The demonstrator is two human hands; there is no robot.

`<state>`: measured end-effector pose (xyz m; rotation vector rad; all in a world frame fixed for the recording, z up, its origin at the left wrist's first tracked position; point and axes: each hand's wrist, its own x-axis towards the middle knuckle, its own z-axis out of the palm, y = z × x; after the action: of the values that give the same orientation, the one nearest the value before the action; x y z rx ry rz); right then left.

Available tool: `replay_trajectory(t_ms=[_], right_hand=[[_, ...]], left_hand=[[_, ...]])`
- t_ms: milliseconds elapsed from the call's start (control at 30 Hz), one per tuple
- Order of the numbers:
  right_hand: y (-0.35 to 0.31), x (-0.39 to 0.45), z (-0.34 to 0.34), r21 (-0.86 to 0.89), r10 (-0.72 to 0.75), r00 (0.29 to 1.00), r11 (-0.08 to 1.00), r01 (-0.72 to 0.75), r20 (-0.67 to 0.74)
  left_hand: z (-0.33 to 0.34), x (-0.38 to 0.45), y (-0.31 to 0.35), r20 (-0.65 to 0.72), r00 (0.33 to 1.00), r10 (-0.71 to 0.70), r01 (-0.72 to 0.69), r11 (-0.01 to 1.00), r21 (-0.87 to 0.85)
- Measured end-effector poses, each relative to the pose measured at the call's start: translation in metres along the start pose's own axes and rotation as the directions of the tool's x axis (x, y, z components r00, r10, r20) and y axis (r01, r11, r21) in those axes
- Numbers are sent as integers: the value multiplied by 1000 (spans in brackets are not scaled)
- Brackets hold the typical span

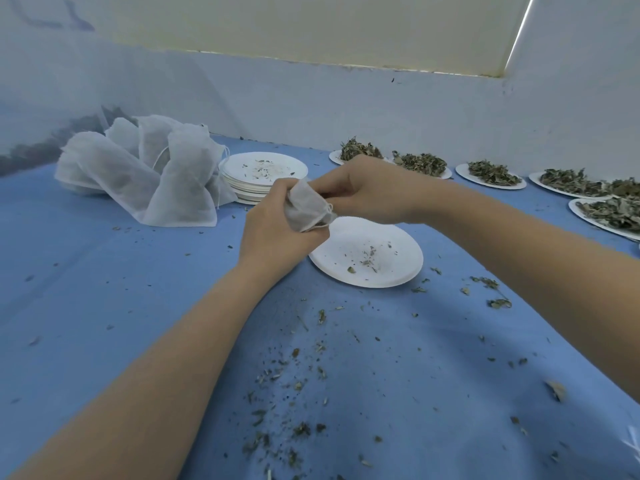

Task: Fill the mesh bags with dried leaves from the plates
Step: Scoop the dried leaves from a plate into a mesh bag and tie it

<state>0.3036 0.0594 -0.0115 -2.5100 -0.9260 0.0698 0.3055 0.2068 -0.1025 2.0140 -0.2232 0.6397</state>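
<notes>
My left hand (273,223) grips a small white mesh bag (306,209) with dried leaves showing through it, held above the table's middle. My right hand (363,188) pinches the bag's top edge from the right. Just below the hands lies a white plate (381,268) holding only leaf crumbs. Several plates heaped with dried leaves (491,173) line the back right.
A pile of filled mesh bags (145,168) sits at the back left beside a stack of used white plates (263,174). Leaf crumbs (298,375) are scattered over the blue tablecloth (104,289). A pale wall runs behind.
</notes>
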Motion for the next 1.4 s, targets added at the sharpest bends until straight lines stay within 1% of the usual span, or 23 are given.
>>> replay_trajectory(t_ms=[33, 67, 100, 167, 233, 267, 333, 400, 433, 500, 533, 567, 600, 667, 700, 767, 867, 933, 1033, 1100, 1167, 1267, 1400], right_hand=[[0, -1, -3, 15, 9, 999, 1000, -9, 33], [-1, -1, -5, 25, 18, 1000, 1000, -19, 26], [-1, 0, -6, 20, 29, 999, 999, -29, -20], [-2, 5, 0, -39, 32, 986, 999, -38, -161], [-4, 9, 11, -94, 19, 968, 995, -44, -252], [-5, 11, 15, -111, 21, 964, 992, -52, -265], [-3, 13, 18, -95, 44, 976, 993, -66, -213], [-1, 8, 14, 8, 47, 992, 999, -46, -118], [2, 3, 11, 92, 37, 994, 995, -27, -103], [12, -9, 8, 272, 30, 983, 962, 20, -179], [19, -16, 10, 321, 55, 971, 947, 23, -233], [27, -22, 13, 313, 108, 958, 950, -20, -266], [36, -29, 18, 255, 190, 949, 959, -124, -253], [49, -40, 30, 79, 415, 904, 909, -408, -106], [53, -44, 36, 1, 502, 864, 865, -503, -44], [56, -48, 44, -68, 578, 816, 814, -577, 0], [56, -48, 47, -57, 580, 814, 813, -580, -9], [52, -43, 46, -78, 561, 826, 823, -563, -49], [41, -23, 38, -23, 526, 839, 845, -534, -138], [35, 1, 32, 17, 511, 842, 856, -516, -171], [29, 30, 27, 13, 496, 846, 864, -503, -194], [23, 79, 28, -28, 500, 839, 856, -517, -215], [25, 137, 36, -83, 542, 813, 819, -568, -215]], left_hand=[[-1, 1, 0, 1, 1000, -10, 10, 1000, -8], [-1, 1, -1, 1, 1000, -16, 16, 1000, -12], [-2, 1, -1, 1, 1000, -18, 18, 1000, -15], [-2, 0, 0, 4, 1000, -10, 10, 1000, -18], [0, -2, 2, 10, 1000, 7, -7, 1000, -4], [1, -2, 2, 11, 1000, 15, -15, 1000, 7], [2, -2, 3, 12, 1000, 22, -22, 999, 32], [1, -1, 1, 6, 1000, 23, -23, 999, 34], [0, -1, -1, -2, 1000, 24, -24, 999, 28], [-3, -1, -5, -7, 1000, 16, -16, 999, 29], [-4, -1, -7, 0, 1000, 4, -4, 999, 41], [-4, -1, -9, 10, 1000, -11, 10, 998, 55], [-5, -1, -11, 17, 999, -28, 26, 997, 70], [-5, 0, -13, 18, 998, -67, 65, 993, 97], [-6, 0, -15, 14, 996, -92, 90, 990, 105], [-7, 0, -15, 15, 990, -142, 139, 983, 116], [-10, -1, -15, 32, 982, -184, 178, 975, 135], [-14, 1, -14, 3, 981, -195, 193, 972, 134], [-28, 10, -13, -125, 964, -234, 243, 968, 68], [-42, 21, -13, -236, 929, -286, 294, 956, 0], [-54, 35, -15, -311, 885, -346, 346, 936, -58], [-67, 57, -23, -296, 848, -440, 441, 895, -67], [-70, 85, -45, -230, 812, -536, 553, 833, 13]])
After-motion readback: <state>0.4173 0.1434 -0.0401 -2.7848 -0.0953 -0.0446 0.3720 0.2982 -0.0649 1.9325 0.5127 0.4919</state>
